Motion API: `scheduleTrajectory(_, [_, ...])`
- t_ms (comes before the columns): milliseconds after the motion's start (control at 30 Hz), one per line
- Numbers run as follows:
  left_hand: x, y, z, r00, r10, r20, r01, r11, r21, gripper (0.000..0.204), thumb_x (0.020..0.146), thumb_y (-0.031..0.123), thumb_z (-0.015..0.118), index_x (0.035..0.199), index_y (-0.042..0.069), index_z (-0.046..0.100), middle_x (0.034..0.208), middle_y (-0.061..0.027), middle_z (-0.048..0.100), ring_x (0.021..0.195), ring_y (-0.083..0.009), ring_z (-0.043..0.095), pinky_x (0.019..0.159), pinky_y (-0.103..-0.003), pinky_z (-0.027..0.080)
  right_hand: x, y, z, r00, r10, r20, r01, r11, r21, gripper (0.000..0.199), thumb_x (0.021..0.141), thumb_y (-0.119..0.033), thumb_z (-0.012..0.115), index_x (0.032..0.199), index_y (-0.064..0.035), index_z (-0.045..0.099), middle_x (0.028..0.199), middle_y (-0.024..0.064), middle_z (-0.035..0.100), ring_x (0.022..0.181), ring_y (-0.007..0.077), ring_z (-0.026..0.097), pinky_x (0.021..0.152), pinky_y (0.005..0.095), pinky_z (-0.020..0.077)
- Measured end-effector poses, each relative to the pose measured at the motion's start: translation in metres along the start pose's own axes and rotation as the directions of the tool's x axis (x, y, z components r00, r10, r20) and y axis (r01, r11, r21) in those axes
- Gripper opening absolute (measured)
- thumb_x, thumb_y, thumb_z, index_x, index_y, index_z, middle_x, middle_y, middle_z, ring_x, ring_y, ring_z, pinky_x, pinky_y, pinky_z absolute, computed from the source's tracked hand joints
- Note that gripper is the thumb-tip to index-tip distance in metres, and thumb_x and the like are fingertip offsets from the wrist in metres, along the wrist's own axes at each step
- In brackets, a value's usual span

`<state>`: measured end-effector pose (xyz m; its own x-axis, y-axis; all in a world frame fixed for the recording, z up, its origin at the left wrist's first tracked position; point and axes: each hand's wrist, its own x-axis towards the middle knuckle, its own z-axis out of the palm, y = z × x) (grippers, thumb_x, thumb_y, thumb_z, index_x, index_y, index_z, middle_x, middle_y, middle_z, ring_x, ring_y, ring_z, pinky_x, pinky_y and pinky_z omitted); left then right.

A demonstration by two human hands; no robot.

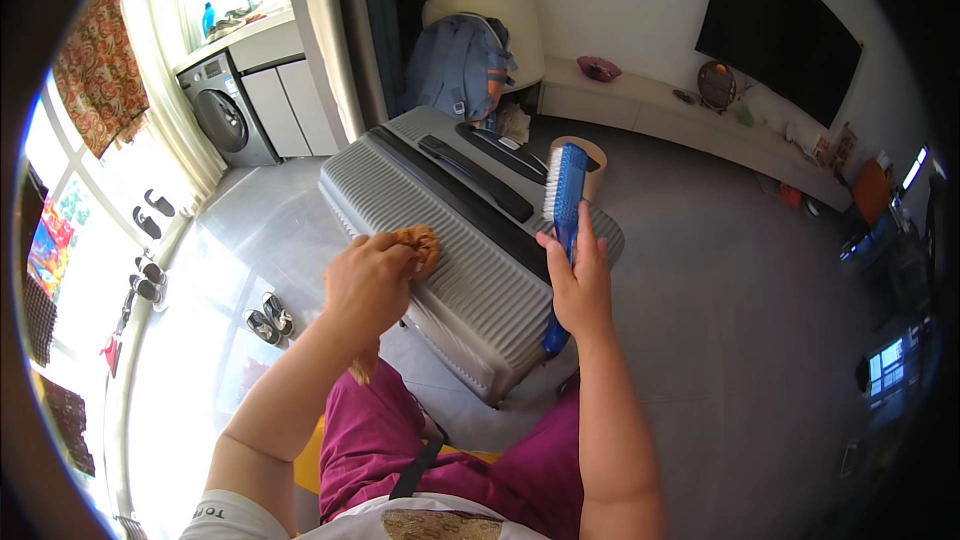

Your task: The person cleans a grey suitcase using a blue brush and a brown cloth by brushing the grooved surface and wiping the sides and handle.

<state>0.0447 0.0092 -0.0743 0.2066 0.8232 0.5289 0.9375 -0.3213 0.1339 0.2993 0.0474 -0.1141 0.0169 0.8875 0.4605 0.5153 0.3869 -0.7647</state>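
Note:
A grey ribbed suitcase (470,285) lies on its side in front of my knees, its black carry handle (475,177) facing up. My left hand (368,280) is closed around a bunched orange-brown cloth (424,250), which touches the suitcase's near left edge; an end of the cloth hangs below the hand. My right hand (582,285) grips the long blue handle of a scrub brush (570,185). The brush stands nearly upright above the suitcase's right side, white bristles turned left and apart from the shell.
Behind the suitcase are a blue-grey backpack (458,65) and a round tan object (592,158). Black-and-white shoes (270,320) stand on the floor to the left. A washing machine (225,110) is at the far left, and a low cabinet (640,110) runs along the right wall.

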Motion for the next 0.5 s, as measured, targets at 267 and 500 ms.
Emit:
scheduleTrajectory(267, [-0.012,0.068,-0.009,0.944,0.324,0.061,-0.298,0.918,-0.262,0.019,0.072,0.012,0.067,0.09,0.016,0.073,0.096,0.0008,0.065,0.093,-0.024,0.062,0.07,-0.037,0.054,-0.008,-0.02,0.008,0.991,0.114,-0.065,-0.114,0.993,0.001,0.067,0.1,-0.034,0.046,0.149,0.0053,0.023,0.122,0.0167,0.064,0.122,0.0383,0.053,0.118,0.0496,0.0152])
scheduleTrajectory(500, [0.027,0.017,0.009,0.992,0.121,0.043,-0.116,0.987,-0.114,0.014,0.075,0.013,0.067,0.088,0.011,0.07,0.094,-0.0036,0.066,0.088,-0.0255,0.064,0.068,-0.039,0.054,-0.038,-0.052,0.031,0.995,0.074,-0.071,-0.083,0.986,-0.142,0.065,0.1,-0.025,0.044,0.149,0.0072,0.016,0.124,0.0129,0.065,0.12,0.0297,0.058,0.116,0.0545,0.0147])
